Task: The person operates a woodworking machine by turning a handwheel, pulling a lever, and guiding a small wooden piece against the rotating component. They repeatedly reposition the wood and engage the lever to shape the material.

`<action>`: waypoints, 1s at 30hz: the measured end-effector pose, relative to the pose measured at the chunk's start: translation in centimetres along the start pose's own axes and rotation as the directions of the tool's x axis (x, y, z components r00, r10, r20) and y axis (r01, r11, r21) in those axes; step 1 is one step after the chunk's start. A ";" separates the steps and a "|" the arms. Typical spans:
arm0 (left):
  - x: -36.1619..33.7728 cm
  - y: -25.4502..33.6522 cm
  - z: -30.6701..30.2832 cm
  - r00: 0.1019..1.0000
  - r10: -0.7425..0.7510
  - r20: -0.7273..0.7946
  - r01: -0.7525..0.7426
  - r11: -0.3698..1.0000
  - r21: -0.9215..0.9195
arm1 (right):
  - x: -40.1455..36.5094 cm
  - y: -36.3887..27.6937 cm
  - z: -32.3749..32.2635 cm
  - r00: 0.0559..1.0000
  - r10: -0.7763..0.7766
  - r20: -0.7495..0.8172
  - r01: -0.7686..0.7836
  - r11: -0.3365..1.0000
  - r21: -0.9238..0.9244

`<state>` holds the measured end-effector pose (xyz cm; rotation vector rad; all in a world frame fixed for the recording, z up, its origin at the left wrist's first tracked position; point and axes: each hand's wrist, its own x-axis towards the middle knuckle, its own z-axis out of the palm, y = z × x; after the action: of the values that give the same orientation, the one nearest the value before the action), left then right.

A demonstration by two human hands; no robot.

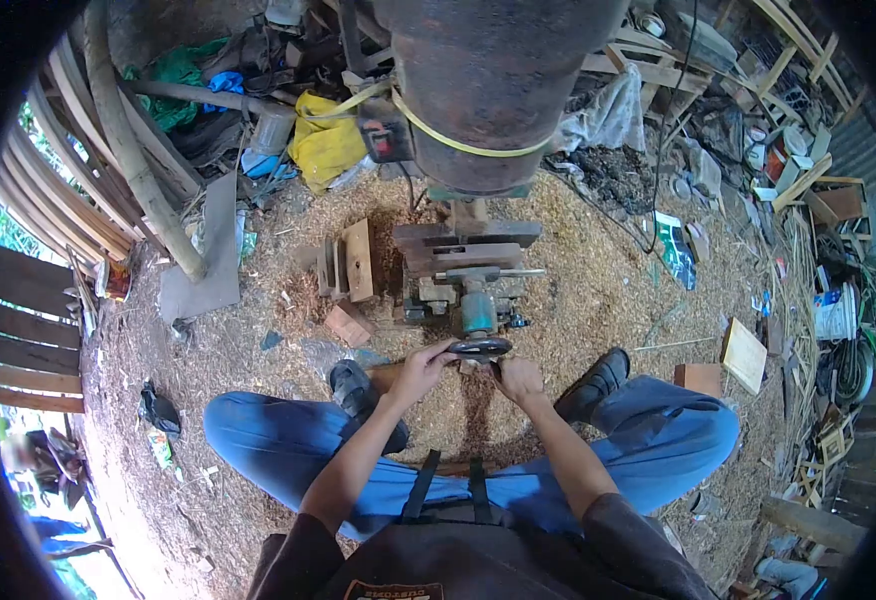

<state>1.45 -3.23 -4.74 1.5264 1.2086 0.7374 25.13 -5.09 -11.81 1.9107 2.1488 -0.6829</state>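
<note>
A black handwheel (480, 347) sits at the near end of a machine, between my knees. My left hand (424, 371) has its fingers closed on the wheel's left rim. On the right side, my right hand (520, 379) is closed in a fist at the wheel; a short dark part shows by the fingers, its exact shape hidden. Beyond the wheel are a green cylindrical housing (478, 312) and a metal rod (513, 273). Behind these lie the machine's worn, rusty vise-like plates (463, 257), below a large rusty metal column (488, 90) with a yellow strap.
Wood shavings cover the ground (598, 300). Wooden blocks (358, 260) stand left of the machine, with a smaller block (348, 325) nearer me. A switch box (386, 139) hangs beside the column. A black cable (655, 190) trails on the right. Another person (48, 460) is outside, far left.
</note>
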 end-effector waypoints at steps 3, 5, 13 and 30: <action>-0.2 -0.2 0.5 0.997 -0.067 -0.033 0.066 0.997 -0.050 | -0.2 0.0 -0.7 1.000 -0.008 -0.008 0.009 0.999 0.043; 0.0 -1.6 0.6 0.999 -0.025 -0.037 0.023 0.998 -0.056 | -0.6 -0.4 -1.1 1.000 -0.011 -0.009 0.012 0.998 0.067; 0.2 -0.3 0.2 0.998 0.044 -0.036 -0.042 0.998 0.057 | 2.3 0.1 1.9 0.996 -0.021 0.082 0.021 1.000 0.005; 1.1 0.7 1.0 0.997 0.029 0.078 -0.034 0.998 0.057 | 3.2 3.9 5.2 0.978 -0.141 0.156 0.109 0.975 0.194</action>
<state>2.86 -2.50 -4.53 1.6104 1.1597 0.6634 27.61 -4.36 -18.54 1.7375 2.1791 -1.0628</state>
